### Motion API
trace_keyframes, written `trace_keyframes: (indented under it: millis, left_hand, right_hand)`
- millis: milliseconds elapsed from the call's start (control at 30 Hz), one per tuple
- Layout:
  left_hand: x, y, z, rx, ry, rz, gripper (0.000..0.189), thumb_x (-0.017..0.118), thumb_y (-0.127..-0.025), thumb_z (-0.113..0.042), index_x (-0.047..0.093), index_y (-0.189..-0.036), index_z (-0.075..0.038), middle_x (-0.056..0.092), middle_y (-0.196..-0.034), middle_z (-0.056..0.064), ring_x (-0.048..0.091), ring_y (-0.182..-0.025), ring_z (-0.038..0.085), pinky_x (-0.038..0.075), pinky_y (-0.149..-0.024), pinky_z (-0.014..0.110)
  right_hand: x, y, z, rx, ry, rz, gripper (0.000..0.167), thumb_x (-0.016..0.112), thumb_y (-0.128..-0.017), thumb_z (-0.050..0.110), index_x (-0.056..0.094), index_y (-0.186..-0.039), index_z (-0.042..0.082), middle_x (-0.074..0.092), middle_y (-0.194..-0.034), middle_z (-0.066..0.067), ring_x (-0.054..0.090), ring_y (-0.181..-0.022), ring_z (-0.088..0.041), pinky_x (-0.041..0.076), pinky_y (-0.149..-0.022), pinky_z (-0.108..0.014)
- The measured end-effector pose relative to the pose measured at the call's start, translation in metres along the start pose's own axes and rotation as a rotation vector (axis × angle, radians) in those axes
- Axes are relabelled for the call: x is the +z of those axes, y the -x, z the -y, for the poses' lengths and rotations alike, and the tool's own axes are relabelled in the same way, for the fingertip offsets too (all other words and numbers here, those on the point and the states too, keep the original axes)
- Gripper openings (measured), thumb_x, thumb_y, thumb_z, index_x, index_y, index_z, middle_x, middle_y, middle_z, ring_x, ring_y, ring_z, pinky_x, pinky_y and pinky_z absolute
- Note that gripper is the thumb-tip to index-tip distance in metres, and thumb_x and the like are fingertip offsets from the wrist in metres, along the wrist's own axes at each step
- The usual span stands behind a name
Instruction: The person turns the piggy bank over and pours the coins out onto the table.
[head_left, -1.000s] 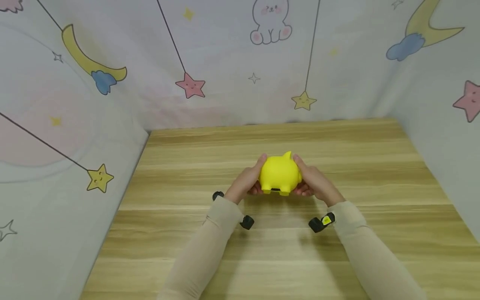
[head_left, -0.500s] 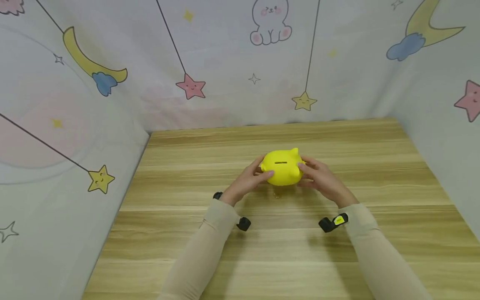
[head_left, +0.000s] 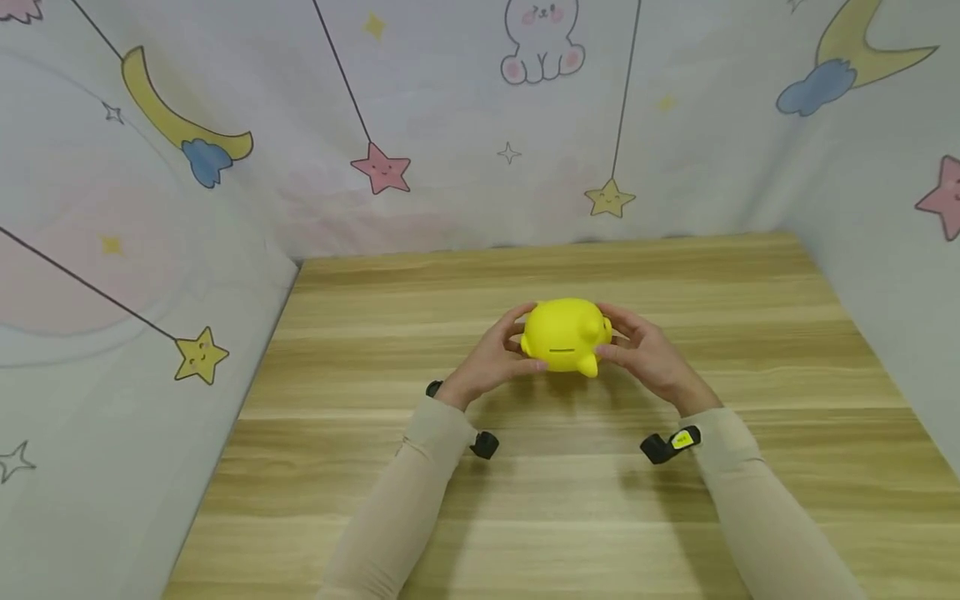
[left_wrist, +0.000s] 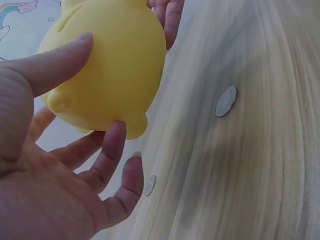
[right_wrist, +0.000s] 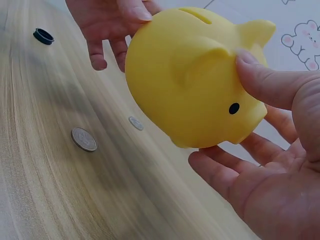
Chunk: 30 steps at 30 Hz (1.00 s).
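A yellow piggy bank [head_left: 562,329] is held between both hands above the wooden table, its snout toward the right. In the head view its coin slot [head_left: 572,351] faces the near side. My left hand [head_left: 491,360] grips the tail end, thumb on its side and fingers beneath, as the left wrist view shows. My right hand [head_left: 648,358] holds the head end, with the thumb by an ear [right_wrist: 200,55] and fingers under the snout. Below the bank, one coin [right_wrist: 84,139] lies on the table and a second coin [right_wrist: 136,123] lies farther off. The bank's underside is hidden.
A small dark round cap [right_wrist: 44,36] lies on the wooden table [head_left: 360,325] in the right wrist view. Cloth walls [head_left: 450,208] printed with stars and moons enclose the table at the back and both sides. Black wrist cameras [head_left: 658,448] sit at the cuffs.
The piggy bank has rolled its top toward the person: its feet faced the near side, then the slot came up, now it sits lower. The hands shifted their grip and moved slightly apart.
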<state>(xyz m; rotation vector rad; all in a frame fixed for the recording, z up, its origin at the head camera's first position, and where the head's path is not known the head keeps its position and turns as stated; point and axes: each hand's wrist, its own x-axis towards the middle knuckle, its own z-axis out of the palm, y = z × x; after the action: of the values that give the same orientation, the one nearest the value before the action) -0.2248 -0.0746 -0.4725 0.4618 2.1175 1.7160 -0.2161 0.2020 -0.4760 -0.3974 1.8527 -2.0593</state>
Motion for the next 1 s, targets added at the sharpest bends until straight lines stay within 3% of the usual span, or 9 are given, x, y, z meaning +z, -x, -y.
trace_keyframes:
  millis: [233,533,800,1000]
  left_hand:
    - [0.000,-0.002,0.001,0.009,-0.022,-0.015,0.095,0.087,-0.078,-0.012,0.033,-0.152,-0.038,0.042,-0.147,0.007,0.056,-0.108,0.030,0.053,-0.086,0.042]
    - [0.001,-0.004,0.000,0.002,-0.008,0.005,0.089,0.085,-0.082,-0.020,0.033,-0.154,-0.035,0.048,-0.138,0.009,0.056,-0.105,0.032,0.053,-0.084,0.041]
    - [0.002,-0.003,-0.003,-0.033,0.037,-0.021,0.077,0.076,-0.089,-0.036,0.034,-0.154,-0.033,0.054,-0.121,0.012,0.057,-0.104,0.028,0.049,-0.092,0.051]
    - [0.004,-0.003,-0.001,-0.082,0.006,-0.059,0.073,0.064,-0.093,-0.052,0.036,-0.154,-0.024,0.057,-0.113,0.012,0.056,-0.105,0.029,0.045,-0.097,0.053]
  right_hand:
    - [0.000,0.000,0.002,-0.038,-0.024,0.020,0.072,0.064,-0.093,-0.007,0.025,-0.154,-0.002,0.026,-0.156,-0.019,0.052,-0.122,-0.020,0.048,-0.096,-0.029]
    - [-0.004,0.003,0.006,0.020,-0.016,-0.003,0.067,0.060,-0.098,0.000,0.025,-0.155,0.001,0.027,-0.156,-0.018,0.056,-0.118,-0.018,0.052,-0.091,-0.032]
    - [-0.001,0.000,0.007,0.105,-0.027,-0.063,0.065,0.056,-0.103,0.022,0.023,-0.156,0.002,0.040,-0.143,-0.020,0.061,-0.108,-0.017,0.049,-0.095,-0.048]
    - [0.007,-0.002,0.005,0.176,0.022,-0.122,0.069,0.051,-0.103,0.042,0.030,-0.154,0.002,0.051,-0.131,-0.011,0.065,-0.095,-0.017,0.054,-0.087,-0.040]
